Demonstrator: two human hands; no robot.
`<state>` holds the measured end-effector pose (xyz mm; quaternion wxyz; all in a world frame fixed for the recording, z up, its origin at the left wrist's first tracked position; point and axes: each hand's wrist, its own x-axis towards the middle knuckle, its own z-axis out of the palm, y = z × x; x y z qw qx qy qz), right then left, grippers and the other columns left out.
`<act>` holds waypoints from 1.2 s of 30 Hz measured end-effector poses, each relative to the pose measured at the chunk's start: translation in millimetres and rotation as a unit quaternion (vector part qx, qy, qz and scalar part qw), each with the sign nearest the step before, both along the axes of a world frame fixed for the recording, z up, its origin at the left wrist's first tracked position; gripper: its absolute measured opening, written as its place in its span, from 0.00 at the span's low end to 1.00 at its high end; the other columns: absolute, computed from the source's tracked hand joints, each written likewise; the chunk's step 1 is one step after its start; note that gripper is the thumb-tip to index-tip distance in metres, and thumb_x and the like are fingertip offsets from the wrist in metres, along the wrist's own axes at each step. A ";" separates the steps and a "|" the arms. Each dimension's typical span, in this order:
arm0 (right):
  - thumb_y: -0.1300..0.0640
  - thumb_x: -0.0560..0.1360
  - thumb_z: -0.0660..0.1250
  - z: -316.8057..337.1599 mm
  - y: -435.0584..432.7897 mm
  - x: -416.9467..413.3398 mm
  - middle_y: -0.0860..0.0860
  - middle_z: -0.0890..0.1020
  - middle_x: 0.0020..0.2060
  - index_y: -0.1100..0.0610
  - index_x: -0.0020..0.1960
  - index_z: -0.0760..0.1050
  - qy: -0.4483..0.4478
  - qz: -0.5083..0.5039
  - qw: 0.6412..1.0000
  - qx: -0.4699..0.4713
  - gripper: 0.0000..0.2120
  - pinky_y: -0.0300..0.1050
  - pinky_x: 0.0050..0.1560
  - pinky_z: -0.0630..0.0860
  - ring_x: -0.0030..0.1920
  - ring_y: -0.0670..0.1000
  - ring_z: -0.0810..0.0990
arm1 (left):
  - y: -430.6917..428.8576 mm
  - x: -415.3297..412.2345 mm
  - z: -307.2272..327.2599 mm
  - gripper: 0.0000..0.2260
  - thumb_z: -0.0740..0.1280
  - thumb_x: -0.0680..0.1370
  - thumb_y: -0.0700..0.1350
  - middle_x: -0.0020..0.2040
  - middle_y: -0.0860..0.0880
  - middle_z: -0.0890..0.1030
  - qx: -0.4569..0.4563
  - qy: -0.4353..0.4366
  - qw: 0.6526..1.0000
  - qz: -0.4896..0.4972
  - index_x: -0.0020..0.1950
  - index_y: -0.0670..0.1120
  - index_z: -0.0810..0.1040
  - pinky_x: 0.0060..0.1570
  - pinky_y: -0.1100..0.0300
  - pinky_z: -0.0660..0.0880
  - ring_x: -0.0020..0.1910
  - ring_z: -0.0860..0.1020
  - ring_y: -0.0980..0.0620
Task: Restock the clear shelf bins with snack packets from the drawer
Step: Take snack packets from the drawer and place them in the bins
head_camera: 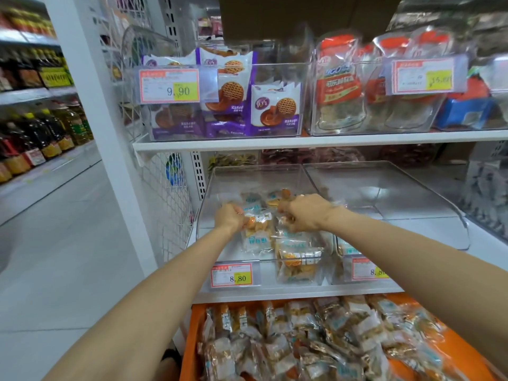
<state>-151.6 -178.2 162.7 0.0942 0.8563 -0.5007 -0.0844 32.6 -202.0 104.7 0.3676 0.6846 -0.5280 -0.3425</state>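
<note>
In the clear bin [204,207], left hand [229,218] fingers are curled tight on a snack packet [258,229]; at its 3 o'clock, right hand [302,213] fingers pinch another packet [295,239].

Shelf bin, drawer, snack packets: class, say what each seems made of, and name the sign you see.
Shelf bin: clear, glossy rigid plastic, probably acrylic; see-through walls with bright glints. Drawer: smooth orange, likely plastic; uniform colour. Snack packets: thin clear plastic film, crinkled and shiny, contents visible.
</note>
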 end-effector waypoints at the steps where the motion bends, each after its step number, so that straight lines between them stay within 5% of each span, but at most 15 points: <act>1: 0.52 0.77 0.62 2.7 0.7 -0.6 0.56 0.78 0.58 0.52 0.65 0.69 -0.015 0.003 1.000 -0.012 0.17 0.45 0.49 0.71 0.56 0.57 0.78 | 1.2 0.9 -1.8 0.13 0.73 0.71 0.37 0.42 0.42 0.77 0.011 -0.019 1.000 -0.004 0.36 0.45 0.70 0.53 0.47 0.77 0.53 0.79 0.40; 4: 0.56 0.77 0.60 11.9 0.4 -2.9 0.58 0.80 0.53 0.55 0.64 0.71 -0.072 -0.009 0.996 -0.050 0.16 0.46 0.47 0.72 0.52 0.59 0.79 | 5.1 -3.1 -4.0 0.21 0.76 0.69 0.45 0.58 0.42 0.75 0.065 -0.113 0.991 -0.041 0.56 0.41 0.71 0.58 0.50 0.75 0.59 0.75 0.43; 7: 0.55 0.76 0.61 22.4 0.7 -6.2 0.58 0.81 0.52 0.55 0.62 0.72 -0.160 -0.034 0.984 -0.070 0.15 0.47 0.47 0.72 0.53 0.60 0.78 | 8.2 -12.2 -6.9 0.44 0.77 0.67 0.46 0.73 0.38 0.58 0.102 -0.200 0.972 -0.062 0.74 0.41 0.54 0.67 0.51 0.66 0.70 0.65 0.41; 9: 0.56 0.74 0.63 30.3 3.6 -9.9 0.58 0.82 0.50 0.54 0.60 0.74 -0.246 -0.050 0.966 -0.066 0.14 0.47 0.47 0.72 0.51 0.59 0.78 | 10.8 -18.6 -9.0 0.49 0.77 0.67 0.45 0.75 0.38 0.50 0.104 -0.228 0.964 -0.090 0.75 0.41 0.46 0.69 0.50 0.64 0.72 0.60 0.40; 13: 0.60 0.72 0.69 37.3 4.6 -23.7 0.52 0.76 0.34 0.60 0.45 0.76 -0.432 -0.078 0.899 0.008 0.03 0.41 0.35 0.66 0.37 0.50 0.71 | 7.5 -20.2 -8.7 0.41 0.78 0.66 0.45 0.71 0.38 0.59 0.047 -0.275 0.955 -0.098 0.69 0.42 0.55 0.59 0.51 0.70 0.66 0.67 0.40; 18: 0.64 0.69 0.74 34.8 10.5 -35.4 0.53 0.80 0.37 0.56 0.39 0.75 -0.599 -0.134 0.777 0.143 0.08 0.42 0.32 0.75 0.37 0.51 0.78 | 9.5 -21.6 -10.1 0.42 0.77 0.65 0.54 0.65 0.43 0.65 0.020 -0.387 0.920 -0.058 0.68 0.44 0.55 0.47 0.55 0.72 0.59 0.74 0.44; 20: 0.66 0.71 0.72 33.2 12.9 -35.1 0.52 0.79 0.33 0.55 0.40 0.74 -0.615 -0.150 0.757 0.162 0.09 0.38 0.27 0.75 0.31 0.47 0.78 | 9.6 -20.5 -12.0 0.46 0.78 0.65 0.53 0.68 0.42 0.62 0.050 -0.343 0.938 -0.028 0.71 0.45 0.51 0.49 0.55 0.72 0.61 0.73 0.43; 24: 0.67 0.69 0.73 30.1 17.2 -32.8 0.51 0.79 0.31 0.57 0.39 0.77 -0.639 -0.163 0.735 0.157 0.08 0.33 0.27 0.70 0.28 0.45 0.74 | -2.2 -12.4 -21.0 0.58 0.78 0.65 0.40 0.76 0.43 0.55 0.123 -0.073 0.989 -0.050 0.76 0.46 0.34 0.68 0.49 0.66 0.70 0.66 0.43; 27: 0.69 0.69 0.73 28.7 19.1 -31.7 0.49 0.79 0.27 0.59 0.38 0.77 -0.655 -0.159 0.723 0.153 0.08 0.29 0.25 0.68 0.25 0.41 0.75 | 0.6 -10.4 -20.4 0.51 0.76 0.68 0.39 0.72 0.42 0.64 0.100 -0.109 0.985 -0.088 0.76 0.42 0.40 0.68 0.52 0.65 0.69 0.66 0.43; 33: 0.71 0.70 0.70 25.5 16.6 -29.3 0.54 0.76 0.33 0.57 0.46 0.69 -0.608 -0.179 0.758 0.155 0.14 0.37 0.24 0.73 0.28 0.51 0.75 | 8.2 -6.7 -10.6 0.46 0.76 0.69 0.42 0.73 0.41 0.58 0.091 -0.176 0.976 -0.088 0.75 0.40 0.47 0.70 0.52 0.62 0.71 0.61 0.42; 36: 0.73 0.70 0.68 25.3 14.3 -20.7 0.54 0.78 0.42 0.58 0.53 0.68 -0.582 -0.166 0.771 0.198 0.18 0.40 0.28 0.79 0.34 0.52 0.80 | 21.6 -1.3 11.3 0.27 0.67 0.76 0.37 0.69 0.41 0.66 -0.056 -0.146 0.986 -0.057 0.72 0.39 0.60 0.64 0.58 0.66 0.66 0.67 0.45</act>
